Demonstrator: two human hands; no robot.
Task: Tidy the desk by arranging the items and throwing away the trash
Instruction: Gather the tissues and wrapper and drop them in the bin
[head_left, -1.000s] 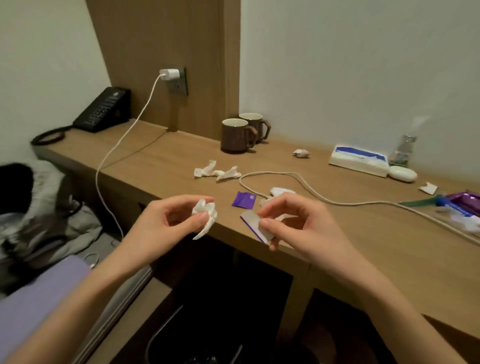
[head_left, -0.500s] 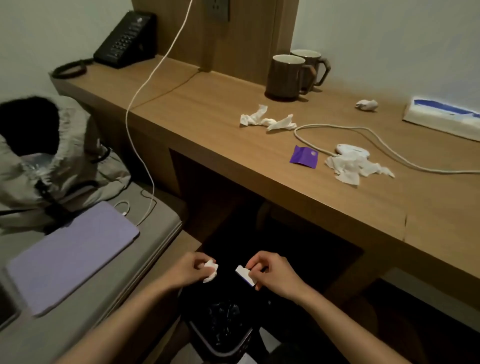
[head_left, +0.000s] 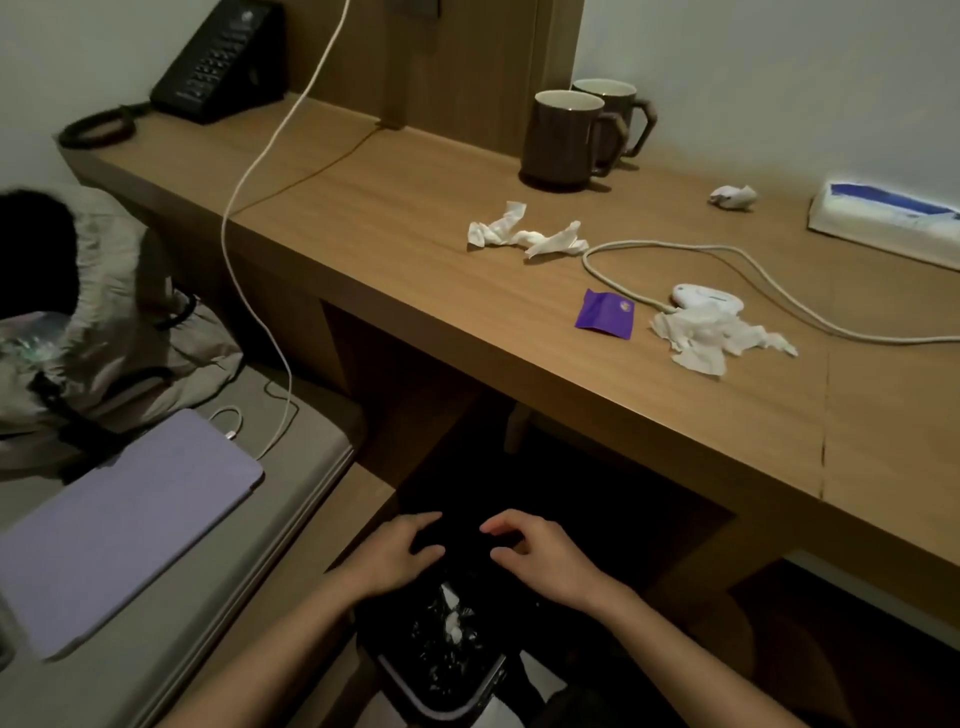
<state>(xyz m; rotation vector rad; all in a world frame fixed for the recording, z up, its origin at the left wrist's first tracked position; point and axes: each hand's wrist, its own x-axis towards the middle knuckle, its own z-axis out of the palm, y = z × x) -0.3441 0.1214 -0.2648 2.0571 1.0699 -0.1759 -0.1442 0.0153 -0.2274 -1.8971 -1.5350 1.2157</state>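
Hands palm-down over bin (head_left: 441, 670): left hand (head_left: 397, 558), right hand (head_left: 540, 558), fingers spread, empty.

- Both hands, left (head_left: 395, 556) and right (head_left: 540, 556), now spread empty over the bin (head_left: 441, 670); tissue and card are gone from them.
- White scraps (head_left: 451, 621) lie in the bin.

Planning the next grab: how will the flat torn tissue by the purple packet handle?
The torn tissue looks thin and ragged, so probably floppy and very light. It may tear or trail pieces. One edge touches the white device, perhaps nudging it.
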